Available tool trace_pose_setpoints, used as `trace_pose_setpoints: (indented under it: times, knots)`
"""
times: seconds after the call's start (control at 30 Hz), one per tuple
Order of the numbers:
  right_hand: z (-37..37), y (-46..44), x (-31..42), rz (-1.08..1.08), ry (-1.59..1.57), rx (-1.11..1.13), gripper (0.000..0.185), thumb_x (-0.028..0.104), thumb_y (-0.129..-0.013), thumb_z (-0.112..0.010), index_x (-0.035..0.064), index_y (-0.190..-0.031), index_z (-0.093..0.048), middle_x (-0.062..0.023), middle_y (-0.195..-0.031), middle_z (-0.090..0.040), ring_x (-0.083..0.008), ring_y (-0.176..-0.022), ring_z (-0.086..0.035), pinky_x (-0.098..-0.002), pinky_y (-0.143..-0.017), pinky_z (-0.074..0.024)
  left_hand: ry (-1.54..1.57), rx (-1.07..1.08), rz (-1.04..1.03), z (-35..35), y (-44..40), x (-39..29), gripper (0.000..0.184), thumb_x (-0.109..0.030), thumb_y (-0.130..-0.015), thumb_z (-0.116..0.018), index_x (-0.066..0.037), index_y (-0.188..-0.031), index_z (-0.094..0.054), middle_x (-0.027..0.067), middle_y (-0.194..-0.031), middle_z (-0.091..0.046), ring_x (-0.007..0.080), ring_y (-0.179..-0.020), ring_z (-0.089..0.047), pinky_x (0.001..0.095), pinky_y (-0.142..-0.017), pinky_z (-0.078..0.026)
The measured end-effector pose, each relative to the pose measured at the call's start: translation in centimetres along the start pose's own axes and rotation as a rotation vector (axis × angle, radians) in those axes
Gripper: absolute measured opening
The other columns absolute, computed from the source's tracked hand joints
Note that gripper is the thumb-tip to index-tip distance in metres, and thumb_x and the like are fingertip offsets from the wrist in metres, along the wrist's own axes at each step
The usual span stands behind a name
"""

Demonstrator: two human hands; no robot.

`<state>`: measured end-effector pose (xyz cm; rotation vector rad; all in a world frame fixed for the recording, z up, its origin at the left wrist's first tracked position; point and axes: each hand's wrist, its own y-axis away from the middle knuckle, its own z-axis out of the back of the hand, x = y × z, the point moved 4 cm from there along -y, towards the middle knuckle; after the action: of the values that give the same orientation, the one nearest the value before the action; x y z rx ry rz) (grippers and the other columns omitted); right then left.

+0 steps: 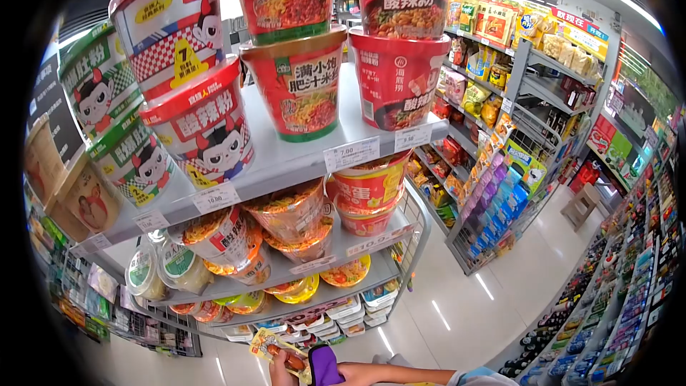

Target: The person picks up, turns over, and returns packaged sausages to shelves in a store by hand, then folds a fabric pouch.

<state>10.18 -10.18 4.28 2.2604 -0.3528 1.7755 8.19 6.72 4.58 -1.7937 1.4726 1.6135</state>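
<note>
At the bottom edge, my left hand is closed on a small yellow snack packet with a brown food picture on it. Right beside it, my right hand is at a purple item with a black edge; its fingers are partly hidden behind that item, and its exact kind I cannot make out. Both hands are low in front of a grey shelf rack. Stacked paper tubs of instant noodles, among them a red tub and a green-based tub, stand on its top shelf.
Lower shelves carry wrapped noodle bowls and clear-lidded cups. A snack rack stands across the tiled aisle. Densely stocked shelves line the right side, and a wooden stool is further back.
</note>
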Motion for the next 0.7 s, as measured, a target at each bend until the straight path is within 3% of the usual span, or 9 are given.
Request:
trace_pose_setpoints:
  times: [0.1, 0.17, 0.2, 0.23, 0.37, 0.57, 0.63, 0.7]
  knots:
    - [2.1, -0.3, -5.1, -0.11, 0.201, -0.002, 0.024, 0.013, -0.092, -0.062, 0.0009, -0.113, -0.063, -0.0042, -0.095, -0.066, -0.0132, -0.085, -0.06, -0.0304, -0.078, -0.052, 0.027, 0.035, -0.01, 1.4, -1.0, 0.1, 0.02, -0.028, -0.099, -0.056, -0.011, -0.09, -0.056, -0.0011, -0.074, -0.05, 0.0115, -0.066, -0.048, 0.0264, -0.062, -0.04]
    - [3.5, 0.7, -6.7, -0.49, -0.042, -0.213, 0.035, 0.03, -0.097, -0.059, -0.0004, -0.114, -0.064, -0.0026, -0.099, -0.066, -0.0099, -0.093, -0.06, -0.0248, -0.087, -0.0476, 0.027, 0.099, -0.131, 1.1, -1.0, -0.9, 0.013, -0.022, -0.098, -0.058, -0.01, -0.094, -0.055, -0.001, -0.075, -0.051, 0.0111, -0.067, -0.049, 0.0272, -0.063, -0.042]
    - [3.3, 1.0, -4.5, -0.285, -0.258, -0.393, 0.027, 0.025, -0.095, -0.057, 0.0011, -0.102, -0.069, 0.0, -0.087, -0.067, -0.0088, -0.083, -0.062, -0.0235, -0.081, -0.0489, -0.011, 0.064, -0.095, 2.1, -1.5, -0.2, 0.014, -0.017, -0.096, -0.064, -0.01, -0.103, -0.054, -0.0001, -0.078, -0.054, 0.0115, -0.067, -0.052, 0.0273, -0.063, -0.045]
    - [4.3, 1.2, -5.9, -0.205, -0.218, -0.418, 0.026, 0.023, -0.095, -0.056, 0.0018, -0.105, -0.067, -0.0006, -0.092, -0.067, -0.0091, -0.085, -0.061, -0.0235, -0.08, -0.0488, -0.01, 0.059, -0.08, 2.9, -1.6, 0.5, 0.014, -0.017, -0.096, -0.064, -0.01, -0.103, -0.054, -0.0001, -0.078, -0.054, 0.0115, -0.067, -0.052, 0.0273, -0.063, -0.045]
    - [6.0, 2.5, -5.4, -0.11, -0.227, -0.6, 0.025, 0.02, -0.095, -0.053, 0.0006, -0.108, -0.064, -0.0019, -0.096, -0.065, -0.0114, -0.088, -0.059, -0.0262, -0.082, -0.0486, -0.147, 0.183, -0.055, 1.9, -1.5, 0.2, 0.03, -0.016, -0.092, -0.068, -0.009, -0.115, -0.051, 0.002, -0.083, -0.06, 0.0126, -0.07, -0.058, 0.027, -0.065, -0.048]
    - [6.7, 1.7, -4.0, -0.003, -0.234, -0.636, 0.026, 0.02, -0.097, -0.053, -0.0012, -0.11, -0.061, -0.0023, -0.1, -0.063, -0.0119, -0.092, -0.057, -0.0276, -0.085, -0.0475, -0.218, 0.259, -0.008, -1.3, -0.7, -0.6, 0.017, -0.024, -0.098, -0.061, -0.01, -0.093, -0.054, 0.0012, -0.07, -0.053, 0.0117, -0.062, -0.05, 0.0272, -0.058, -0.041]
    - [6.4, 1.6, -2.7, 0.046, -0.251, -0.618, 0.028, 0.023, -0.099, -0.053, -0.0011, -0.112, -0.061, -0.0019, -0.101, -0.063, -0.0115, -0.093, -0.057, -0.0277, -0.086, -0.0473, -0.137, 0.224, 0.045, -1.8, -0.7, -0.8, 0.033, -0.034, -0.103, -0.051, -0.012, -0.078, -0.049, -0.0001, -0.063, -0.045, 0.0117, -0.057, -0.042, 0.0273, -0.056, -0.034]
    - [6.4, 1.2, -1.3, 0.0, -0.221, -0.512, 0.036, 0.028, -0.102, -0.051, 0.0017, -0.125, -0.056, -0.0007, -0.112, -0.061, -0.0104, -0.103, -0.057, -0.0268, -0.091, -0.0472, -0.181, 0.273, -0.005, -1.8, -1.3, -0.5, 0.041, -0.039, -0.105, -0.044, -0.012, -0.074, -0.045, -0.0003, -0.063, -0.04, 0.0125, -0.056, -0.037, 0.0272, -0.055, -0.032]
